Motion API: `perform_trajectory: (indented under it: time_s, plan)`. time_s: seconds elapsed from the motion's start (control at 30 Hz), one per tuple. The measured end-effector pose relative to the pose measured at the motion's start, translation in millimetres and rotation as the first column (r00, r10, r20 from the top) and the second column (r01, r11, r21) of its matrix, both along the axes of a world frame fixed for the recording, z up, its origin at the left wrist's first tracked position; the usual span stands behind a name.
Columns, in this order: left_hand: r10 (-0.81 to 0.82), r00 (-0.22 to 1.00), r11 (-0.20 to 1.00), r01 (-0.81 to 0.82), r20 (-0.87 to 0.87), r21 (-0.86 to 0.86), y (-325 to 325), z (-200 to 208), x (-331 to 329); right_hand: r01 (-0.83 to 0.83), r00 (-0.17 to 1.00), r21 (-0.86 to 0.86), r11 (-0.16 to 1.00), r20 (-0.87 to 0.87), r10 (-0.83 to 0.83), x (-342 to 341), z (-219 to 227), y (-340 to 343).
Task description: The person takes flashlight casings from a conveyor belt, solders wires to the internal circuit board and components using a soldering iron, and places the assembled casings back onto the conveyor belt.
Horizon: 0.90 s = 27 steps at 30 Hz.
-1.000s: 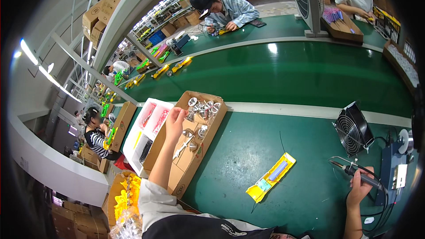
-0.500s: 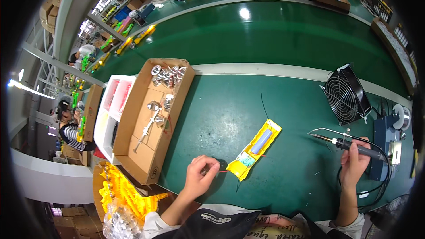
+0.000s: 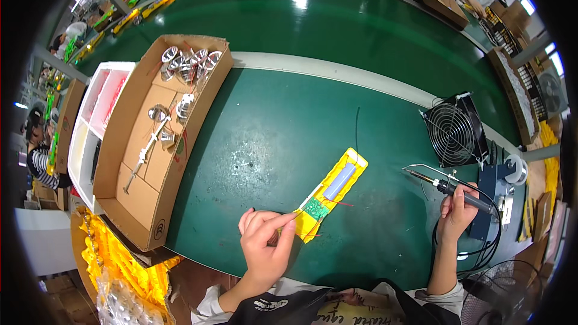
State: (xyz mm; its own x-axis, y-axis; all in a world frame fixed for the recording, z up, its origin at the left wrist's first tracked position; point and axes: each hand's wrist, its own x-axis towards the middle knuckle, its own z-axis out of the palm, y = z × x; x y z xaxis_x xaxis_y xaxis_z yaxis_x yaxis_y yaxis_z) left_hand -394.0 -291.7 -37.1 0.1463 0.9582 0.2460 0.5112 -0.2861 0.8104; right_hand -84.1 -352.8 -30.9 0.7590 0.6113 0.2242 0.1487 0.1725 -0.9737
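Note:
A yellow plastic housing lies open on the green bench, slanting away from me to the right. In it sit a blue cylindrical battery cell and a small green circuit board. Thin red wires stick out near the board, and a black wire runs from the far end. My left hand is pinched closed at the housing's near left edge; what lies between thumb and forefinger is too small to make out. My right hand grips a soldering iron with a thin curved metal tube, its tip right of the housing.
At left stands a cardboard box with several shiny reflector cups, beside a white foam tray. A black fan and a blue soldering station with a solder reel stand at right. Yellow parts fill a container at lower left.
The view has shifted to the right. My left hand has moved up to the housing's edge, its fingers extended further. My right hand still holds the soldering iron up.

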Motion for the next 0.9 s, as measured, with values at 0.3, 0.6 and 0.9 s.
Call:
perform_trajectory:
  time_s: [0.3, 0.6, 0.9]
  plan:
    - [0.029, 1.0, 0.999, -0.028, 0.008, -0.024, 4, 1, 1, -0.151, 0.988, 0.068, 0.986, 0.0, 0.152, -10, 26, 9]
    - [-0.01, 1.0, 0.998, 0.01, 0.005, -0.06, 4, -2, -2, -0.396, 0.913, 0.167, 0.903, -0.035, 0.406, -44, 64, 33]
    - [0.005, 1.0, 1.0, -0.006, -0.023, -0.016, 5, -1, 0, -0.47, 0.883, 0.042, 0.882, 0.016, 0.47, -69, 89, 61]
